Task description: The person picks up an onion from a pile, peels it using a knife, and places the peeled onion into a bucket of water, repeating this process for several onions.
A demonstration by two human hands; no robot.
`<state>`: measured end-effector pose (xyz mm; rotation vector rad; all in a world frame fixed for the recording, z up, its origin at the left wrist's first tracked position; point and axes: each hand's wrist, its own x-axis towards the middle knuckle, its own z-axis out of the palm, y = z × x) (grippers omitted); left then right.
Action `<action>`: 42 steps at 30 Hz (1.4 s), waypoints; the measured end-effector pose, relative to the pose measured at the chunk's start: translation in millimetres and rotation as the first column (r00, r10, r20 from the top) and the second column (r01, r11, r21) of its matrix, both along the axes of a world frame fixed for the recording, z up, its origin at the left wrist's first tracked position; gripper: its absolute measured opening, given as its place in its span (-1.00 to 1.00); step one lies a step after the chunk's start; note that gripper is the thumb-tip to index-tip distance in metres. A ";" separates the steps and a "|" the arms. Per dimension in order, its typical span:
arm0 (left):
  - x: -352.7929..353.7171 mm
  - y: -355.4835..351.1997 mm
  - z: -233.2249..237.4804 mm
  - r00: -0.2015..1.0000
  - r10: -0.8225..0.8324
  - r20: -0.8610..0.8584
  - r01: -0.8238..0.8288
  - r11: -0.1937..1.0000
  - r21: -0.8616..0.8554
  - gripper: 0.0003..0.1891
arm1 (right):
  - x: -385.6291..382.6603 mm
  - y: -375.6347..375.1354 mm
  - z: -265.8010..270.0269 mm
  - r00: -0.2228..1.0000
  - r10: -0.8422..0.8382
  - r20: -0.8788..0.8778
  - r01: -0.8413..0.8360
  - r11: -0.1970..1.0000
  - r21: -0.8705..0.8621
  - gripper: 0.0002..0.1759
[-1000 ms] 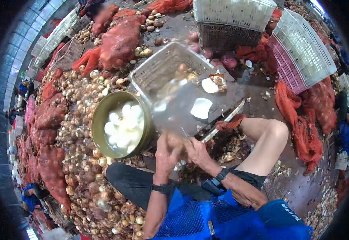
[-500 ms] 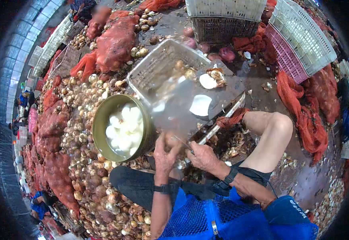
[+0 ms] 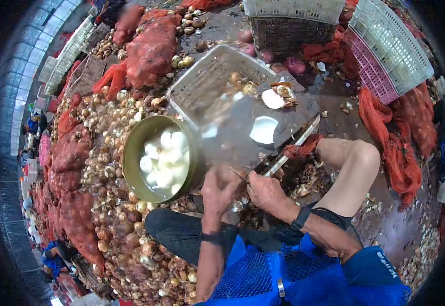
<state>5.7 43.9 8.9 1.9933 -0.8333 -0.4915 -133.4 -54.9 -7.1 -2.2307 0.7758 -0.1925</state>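
My left hand [image 3: 218,193] is closed around an onion [image 3: 226,176], which is blurred and partly hidden by the fingers. Beside it, my right hand [image 3: 267,193] grips a small knife [image 3: 238,174] whose blade points toward the onion. Left of my hands stands an olive-green bucket [image 3: 129,159] holding several white peeled onions [image 3: 165,162]. Ahead of my hands, a white piece [image 3: 264,130] lies on a dark board [image 3: 290,120], and another white piece [image 3: 273,99] sits farther off next to brown onion skins [image 3: 284,91].
A grey-white crate [image 3: 181,84] with onions stands beyond the bucket. Loose onions [image 3: 125,219] and red mesh sacks [image 3: 151,48] cover the left side. Stacked crates [image 3: 291,33] stand at the back, others [image 3: 385,51] at the right. Several people are at the far left edge.
My left hand and my right hand have moved slightly nearer each other around the onion and knife. The whole view has shifted a little, so most things appear slightly farther right.
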 end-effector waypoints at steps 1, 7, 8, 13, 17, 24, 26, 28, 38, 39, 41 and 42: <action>-0.2 -1.2 3.0 1.000 -0.010 -0.006 0.010 1.000 -0.010 -0.33 | 0.4 -1.4 2.4 1.000 0.010 -0.014 -0.010 1.000 -0.017 -0.86; -3.5 -5.2 9.8 0.998 -0.044 0.040 0.044 0.999 -0.002 -0.33 | 3.8 -8.8 14.5 0.999 0.026 -0.022 -0.027 0.999 -0.018 -0.88; -1.8 -2.8 9.7 0.998 -0.036 0.051 0.036 0.999 0.004 -0.33 | 6.2 -7.0 14.8 0.999 0.029 -0.026 -0.029 1.000 -0.012 -0.87; -1.2 -2.2 0.0 0.992 -0.054 0.112 0.055 0.998 -0.004 -0.33 | 8.1 -8.3 13.4 0.996 0.024 -0.092 -0.028 0.999 -0.035 -0.87; -3.3 -5.3 0.8 0.983 -0.046 0.178 0.051 0.998 -0.026 -0.35 | 15.3 -12.1 26.5 0.979 0.013 -0.202 -0.022 0.999 -0.041 -0.86; -5.3 -4.0 3.0 0.982 -0.070 0.176 0.070 0.998 0.007 -0.32 | 9.8 -13.1 28.9 0.981 0.068 -0.180 -0.075 0.997 -0.032 -0.87; -5.3 -5.4 5.8 0.987 -0.067 0.147 0.068 0.998 0.000 -0.31 | 5.7 -10.3 26.0 0.986 0.037 -0.161 -0.046 0.998 -0.053 -0.86; -3.1 -6.2 8.7 0.992 -0.077 0.096 0.075 0.997 0.026 -0.32 | 0.7 -8.1 25.9 0.986 0.042 -0.161 -0.050 0.998 -0.045 -0.86; 16.9 -8.5 8.1 0.988 -0.133 0.084 0.123 0.986 0.109 -0.36 | 7.4 -4.7 -6.8 0.991 0.031 -0.131 -0.043 0.995 -0.090 -0.88; 19.1 -8.4 6.1 0.987 -0.133 0.087 0.123 0.987 0.108 -0.36 | 8.5 -3.8 -11.6 0.991 0.021 -0.129 -0.033 0.995 -0.096 -0.89; 20.7 -7.6 3.7 0.984 -0.171 0.055 0.166 0.983 0.075 -0.36 | 7.3 -1.2 -15.7 0.992 0.001 -0.127 -0.015 0.994 -0.108 -0.89; 18.9 -6.6 4.2 0.983 -0.170 0.062 0.166 0.984 0.072 -0.36 | 7.0 0.7 -15.0 0.993 0.001 -0.121 -0.014 0.994 -0.112 -0.89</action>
